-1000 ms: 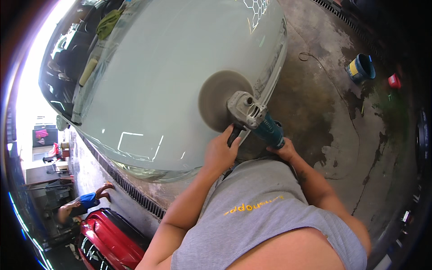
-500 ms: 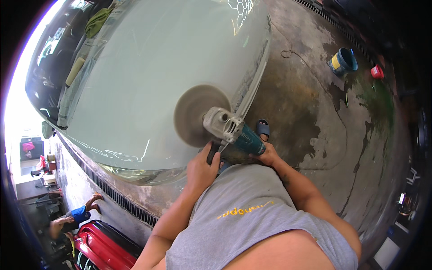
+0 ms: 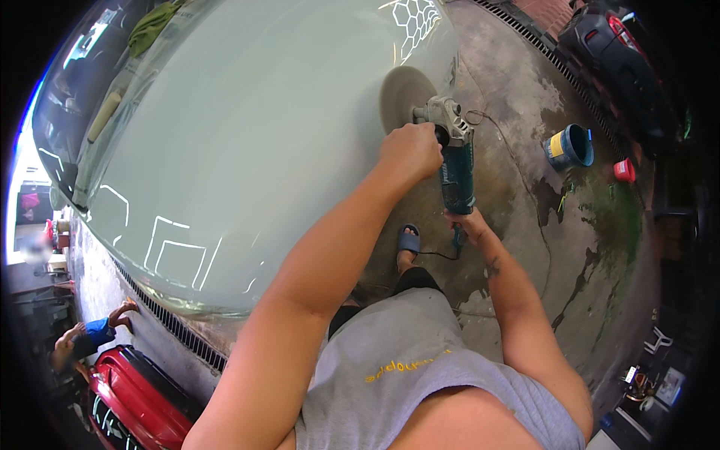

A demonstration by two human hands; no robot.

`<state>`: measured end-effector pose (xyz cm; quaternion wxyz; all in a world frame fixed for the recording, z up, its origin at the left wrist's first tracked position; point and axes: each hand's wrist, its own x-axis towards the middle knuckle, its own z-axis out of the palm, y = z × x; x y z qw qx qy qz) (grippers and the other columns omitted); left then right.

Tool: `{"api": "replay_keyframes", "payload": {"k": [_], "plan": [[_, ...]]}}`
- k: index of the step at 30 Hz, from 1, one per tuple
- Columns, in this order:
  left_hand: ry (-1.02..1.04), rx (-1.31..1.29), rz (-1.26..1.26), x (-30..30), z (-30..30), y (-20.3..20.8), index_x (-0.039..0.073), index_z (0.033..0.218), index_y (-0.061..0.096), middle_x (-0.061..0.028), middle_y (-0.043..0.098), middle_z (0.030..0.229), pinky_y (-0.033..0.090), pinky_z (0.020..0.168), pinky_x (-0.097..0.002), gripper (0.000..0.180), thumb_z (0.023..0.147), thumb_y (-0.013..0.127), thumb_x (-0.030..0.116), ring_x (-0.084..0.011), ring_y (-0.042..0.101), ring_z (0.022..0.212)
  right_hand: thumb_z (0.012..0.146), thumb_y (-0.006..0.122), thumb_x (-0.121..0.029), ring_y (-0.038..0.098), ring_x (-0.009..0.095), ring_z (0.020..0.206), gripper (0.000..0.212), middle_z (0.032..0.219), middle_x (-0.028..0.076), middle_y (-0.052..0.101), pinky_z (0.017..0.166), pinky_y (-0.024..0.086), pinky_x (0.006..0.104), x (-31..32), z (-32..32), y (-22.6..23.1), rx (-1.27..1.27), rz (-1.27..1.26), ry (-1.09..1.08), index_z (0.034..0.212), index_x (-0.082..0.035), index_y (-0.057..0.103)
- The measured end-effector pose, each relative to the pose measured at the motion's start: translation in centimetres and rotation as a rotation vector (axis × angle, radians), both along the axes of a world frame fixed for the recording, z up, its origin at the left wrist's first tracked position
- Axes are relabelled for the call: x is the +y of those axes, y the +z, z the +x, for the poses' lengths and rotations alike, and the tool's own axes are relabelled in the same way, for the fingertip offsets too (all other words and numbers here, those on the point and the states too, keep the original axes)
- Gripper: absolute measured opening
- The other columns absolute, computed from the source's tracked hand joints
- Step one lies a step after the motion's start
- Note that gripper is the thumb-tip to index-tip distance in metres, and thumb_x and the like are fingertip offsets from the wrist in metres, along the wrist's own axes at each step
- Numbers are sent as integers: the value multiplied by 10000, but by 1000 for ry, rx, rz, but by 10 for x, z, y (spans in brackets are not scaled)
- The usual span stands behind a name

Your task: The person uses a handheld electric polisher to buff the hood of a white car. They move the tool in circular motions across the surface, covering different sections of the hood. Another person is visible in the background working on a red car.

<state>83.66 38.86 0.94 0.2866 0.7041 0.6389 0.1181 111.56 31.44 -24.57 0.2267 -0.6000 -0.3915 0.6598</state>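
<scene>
A teal and grey rotary polisher (image 3: 457, 178) is between my two hands at the front edge of a pale grey-green car hood (image 3: 247, 127). Its round pad (image 3: 403, 96) looks blurred and is tilted against the hood's curved front corner. My left hand (image 3: 412, 154) is wrapped round the black side handle near the head. At the rear end of the tool, my right hand (image 3: 468, 224) grips the body; some of its fingers are hidden behind it. A power cord (image 3: 442, 256) trails from there to the floor.
On the wet floor to the right stand a blue bucket (image 3: 579, 148) and a small red pail (image 3: 623, 170). A dark car (image 3: 611, 71) is beyond a drain grate (image 3: 536, 49). Lower left are a red car (image 3: 142, 397) and a person in blue (image 3: 97, 332).
The polisher has moved away from my body and to the right, from the near part of the hood to its front corner. It has turned, its pad now more edge-on. Both arms are stretched further out.
</scene>
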Motion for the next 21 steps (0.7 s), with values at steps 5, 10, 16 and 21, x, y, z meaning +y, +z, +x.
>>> {"api": "replay_keyframes", "payload": {"k": [5, 10, 16, 21], "plan": [[-33, -63, 103, 29, 21, -16, 50, 1199, 710, -251, 756, 1120, 562, 922, -567, 346, 982, 703, 320, -478, 710, 1069, 758, 914, -202, 637, 164, 746, 304, 850, 17, 703, 669, 510, 344, 27, 40, -3, -9, -25, 14, 996, -102, 754], [20, -66, 113, -49, -16, -23, 66, 1332, 652, -282, 753, 1103, 558, 904, -583, 424, 993, 695, 318, -496, 709, 1044, 760, 920, -239, 690, 140, 798, 308, 906, 26, 758, 717, 565, 347, -27, 16, -25, -13, 101, 134, 996, -88, 793], [129, -62, 35, -194, -85, -13, 73, 1377, 619, -277, 756, 1041, 559, 848, -577, 443, 1009, 679, 312, -490, 721, 970, 755, 939, -389, 741, 171, 908, 462, 1002, 59, 807, 860, 585, 360, -128, -58, 15, -245, 157, 264, 1076, -79, 819], [206, -119, 40, -293, -141, -20, 82, 1396, 627, -255, 769, 1066, 584, 841, -532, 471, 989, 717, 300, -462, 737, 988, 728, 947, -437, 765, 275, 962, 537, 1039, 127, 809, 930, 577, 389, -204, -99, 13, -293, 299, 326, 1124, -101, 808]]}}
